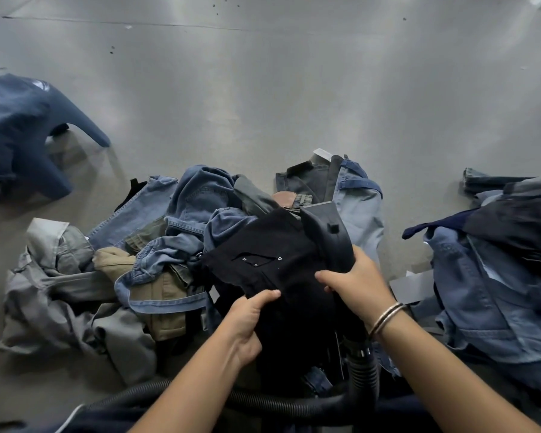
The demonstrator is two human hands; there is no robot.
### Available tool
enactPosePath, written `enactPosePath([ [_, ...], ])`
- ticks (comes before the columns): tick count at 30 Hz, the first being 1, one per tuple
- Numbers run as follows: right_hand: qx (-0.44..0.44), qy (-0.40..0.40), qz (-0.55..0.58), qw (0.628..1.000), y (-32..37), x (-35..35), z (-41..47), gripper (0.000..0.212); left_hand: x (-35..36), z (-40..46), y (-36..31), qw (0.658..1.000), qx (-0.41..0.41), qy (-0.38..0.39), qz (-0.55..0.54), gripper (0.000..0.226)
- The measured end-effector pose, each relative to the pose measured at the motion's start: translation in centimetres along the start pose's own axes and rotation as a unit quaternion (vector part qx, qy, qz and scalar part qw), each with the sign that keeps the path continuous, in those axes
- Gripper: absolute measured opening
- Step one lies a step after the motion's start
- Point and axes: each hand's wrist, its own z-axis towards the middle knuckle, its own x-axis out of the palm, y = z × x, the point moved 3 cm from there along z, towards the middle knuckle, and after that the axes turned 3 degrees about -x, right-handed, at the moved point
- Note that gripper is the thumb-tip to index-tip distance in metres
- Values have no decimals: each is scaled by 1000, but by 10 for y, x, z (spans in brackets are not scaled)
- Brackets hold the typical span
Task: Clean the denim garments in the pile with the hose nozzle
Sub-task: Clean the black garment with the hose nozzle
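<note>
A black denim garment (272,254) with small metal rivets is held up over the middle of the pile (169,245). My left hand (250,323) grips its lower edge, thumb on top. My right hand (353,279) grips the dark hose nozzle (325,226), whose wide flat mouth lies against the garment's upper right side. The ribbed black hose (361,373) runs down from the nozzle and curves left along the bottom of the view. Blue, grey and tan denim pieces lie crumpled beneath and to the left.
A second heap of blue denim (497,276) lies at the right. A dark blue garment (19,135) lies apart at the far left. Grey jeans (322,179) with a white tag lie behind the pile, on a smooth grey surface (263,89).
</note>
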Motion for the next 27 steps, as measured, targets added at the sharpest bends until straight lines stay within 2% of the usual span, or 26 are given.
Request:
enactPosePath([
  [3, 0, 11, -4, 1000, 3, 3, -1, 32, 0, 2, 0, 1000, 4, 21, 12, 16],
  [6, -4, 20, -15, 1000, 4, 5, -3, 40, 2, -1, -1, 998, -13, 69, -1, 28],
  [9, 0, 19, -1, 1000, 6, 2, -3, 30, 1, -3, -12, 992, -23, 125, -13, 38],
  [11, 2, 11, 18, 1000, 8, -1, -2, 25, -1, -3, -22, 991, -14, 133, -28, 41],
  [16, 2, -25, 83, 996, 13, -14, 1, 21, -9, -15, -51, 971, 65, 192, -123, 46],
  [19, -2, -40, 113, 993, 19, -23, 3, 23, -2, -29, -63, 948, 102, 272, -133, 56],
  [21, -12, -61, 135, 989, 26, -36, 4, 22, 7, -40, -83, 925, 181, 315, -108, 66],
  [23, -21, -96, 167, 981, 33, -54, 4, 19, 6, -44, -105, 918, 212, 317, -109, 70],
  [25, -28, -138, 213, 967, 39, -74, 2, 20, 5, -36, -122, 913, 183, 331, -154, 71],
  [26, -33, -154, 240, 958, 40, -82, 0, 21, -2, -28, -126, 914, 166, 319, -188, 74],
  [27, -35, -164, 263, 950, 41, -88, -3, 21, -16, -18, -125, 932, 164, 261, -190, 78],
])
